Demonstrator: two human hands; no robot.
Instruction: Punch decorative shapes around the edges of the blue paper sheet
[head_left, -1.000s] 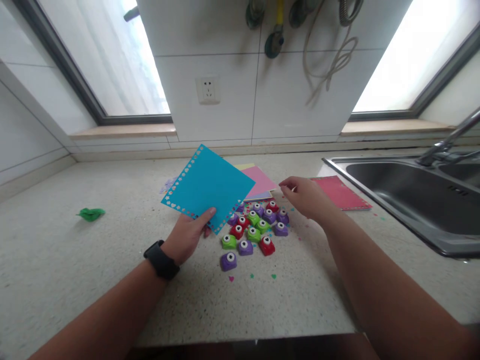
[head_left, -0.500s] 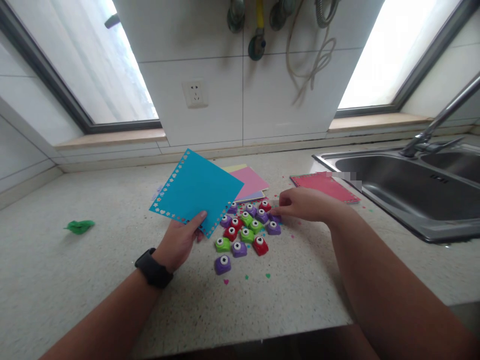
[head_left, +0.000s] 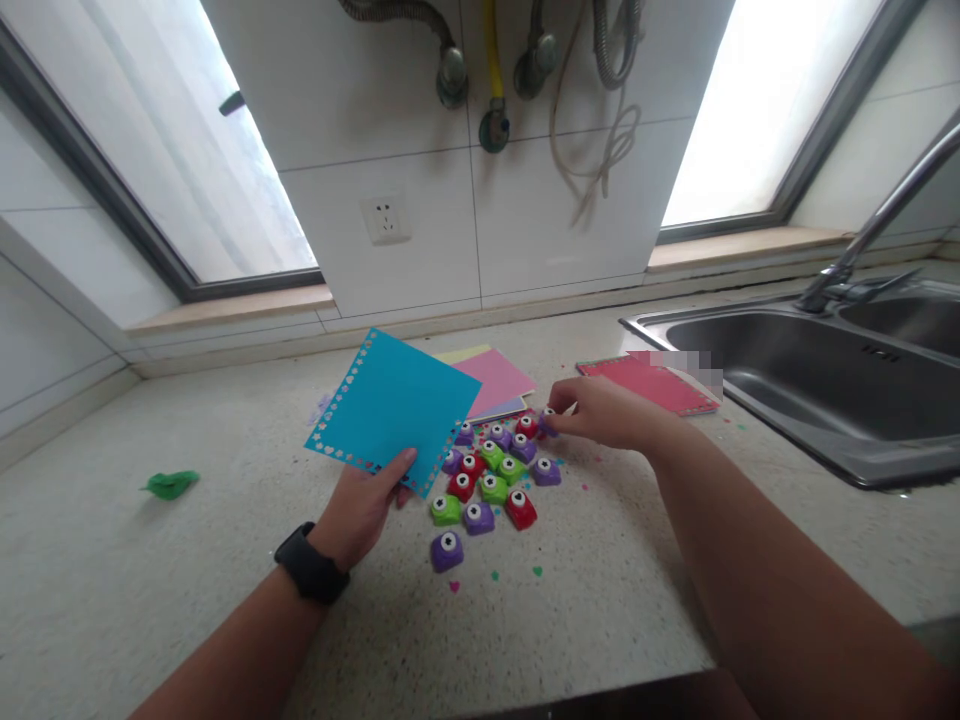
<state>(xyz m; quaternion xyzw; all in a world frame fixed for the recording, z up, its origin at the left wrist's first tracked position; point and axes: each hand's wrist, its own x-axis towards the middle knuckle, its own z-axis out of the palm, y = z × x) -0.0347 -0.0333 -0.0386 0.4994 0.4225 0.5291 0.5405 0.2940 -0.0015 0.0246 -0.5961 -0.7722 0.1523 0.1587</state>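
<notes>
My left hand (head_left: 371,510) pinches the lower corner of a blue sheet (head_left: 394,400), which has small shapes punched along several edges. Right of the sheet, several purple, green and red craft punches lie grouped on the counter, among them a red punch (head_left: 520,508) and a green punch (head_left: 445,510). At the group's upper right, my right hand (head_left: 596,410) has its thumb and fingers closed on a purple punch (head_left: 549,421). Tiny punched-out paper shapes are scattered around the punches.
Pink paper (head_left: 501,380) lies on other sheets behind the blue one. A red sheet stack (head_left: 652,385) rests beside the metal sink (head_left: 795,400) at right. A green crumpled item (head_left: 170,485) is on the left of the counter (head_left: 225,600).
My right hand has taken hold of a purple punch and raised it slightly. The camera view has tilted up a little, while my left hand still holds the blue sheet.
</notes>
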